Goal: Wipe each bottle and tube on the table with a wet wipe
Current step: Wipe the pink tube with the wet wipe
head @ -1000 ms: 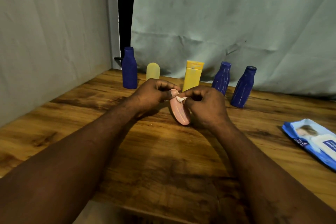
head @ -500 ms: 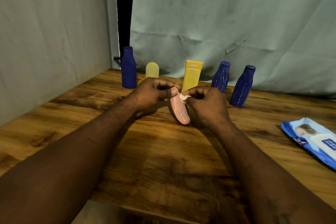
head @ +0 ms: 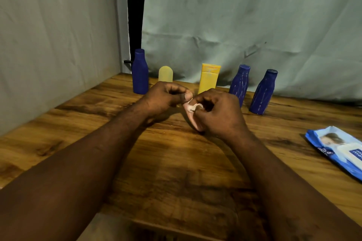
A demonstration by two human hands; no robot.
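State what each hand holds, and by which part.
The left hand pinches the pink tube at its upper end. The right hand pinches a white wipe against the tube near that end.

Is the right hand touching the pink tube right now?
Touching. Head view shows the right hand curled round the pink tube, holding a white wipe against its top.

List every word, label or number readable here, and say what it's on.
"m…": white lettering on the wipes pack, blurred and cut by the frame edge; unreadable beyond that.
Blue bottles, yellow tube, pale bottle, pink tube: no text shows.
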